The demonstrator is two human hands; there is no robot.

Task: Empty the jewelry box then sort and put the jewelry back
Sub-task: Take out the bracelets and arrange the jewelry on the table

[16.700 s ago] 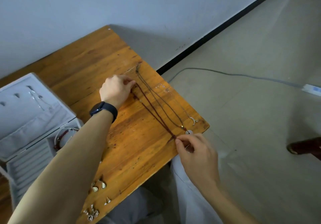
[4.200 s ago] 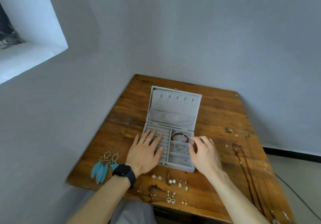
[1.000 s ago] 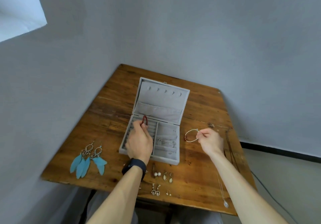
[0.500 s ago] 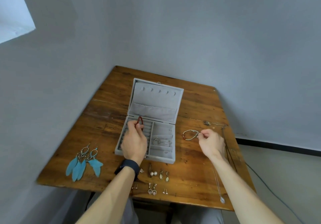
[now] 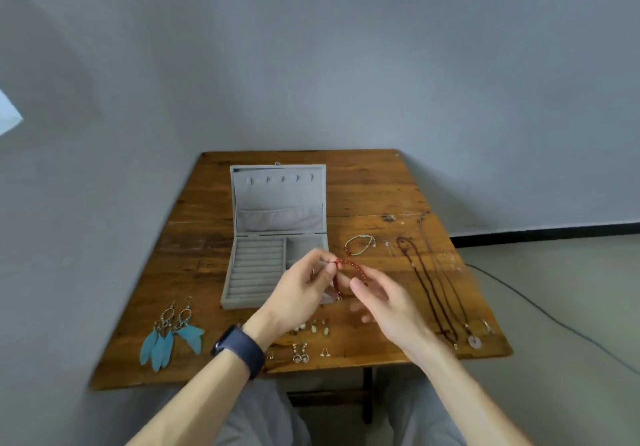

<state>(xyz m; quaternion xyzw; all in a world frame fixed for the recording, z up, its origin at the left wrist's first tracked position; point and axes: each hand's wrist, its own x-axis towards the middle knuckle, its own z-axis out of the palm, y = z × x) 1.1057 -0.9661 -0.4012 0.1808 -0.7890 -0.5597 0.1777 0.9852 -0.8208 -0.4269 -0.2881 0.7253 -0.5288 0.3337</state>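
Hands hover together over the near right corner of an open grey velvet jewelry box (image 5: 257, 265), which sits on a worn brown wooden table (image 5: 363, 186). The left hand (image 5: 298, 293), with a black watch (image 5: 239, 350) on its wrist, pinches a red beaded bracelet (image 5: 349, 266) between thumb and fingertips, holding it above the table. The right hand (image 5: 384, 307) is just beside it, fingers loosely spread and blurred; I cannot tell whether they touch the beads. A green-cord bracelet (image 5: 360, 245) lies right of the box, with dark cord necklaces (image 5: 429, 283) farther right. Turquoise feather earrings (image 5: 171, 336) lie at the near left, and small earrings (image 5: 304, 340) along the near edge.
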